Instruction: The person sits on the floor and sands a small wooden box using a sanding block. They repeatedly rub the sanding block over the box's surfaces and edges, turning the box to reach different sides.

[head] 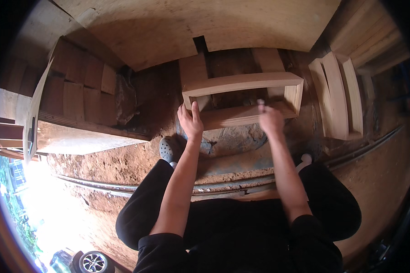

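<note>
A rectangular wooden frame (242, 81), built of pale boards with joined corners, rests in front of me across wooden pieces on the ground. My left hand (190, 119) grips its near left corner, the thumb reaching up the inner side and the fingers around the outer side. Over the near board's right half is my right hand (271, 119), fingers curled and smeared by motion. A small pale tip stands out at its top, too blurred to tell whether it is a finger or a held thing.
A second wooden frame (338, 97) stands at the right. Stacked wood blocks (83, 85) sit at the left above a board (89, 136). A large plywood panel (225, 27) closes off the far side. Long thin rails (225, 187) cross the dirt floor (116, 162) before me.
</note>
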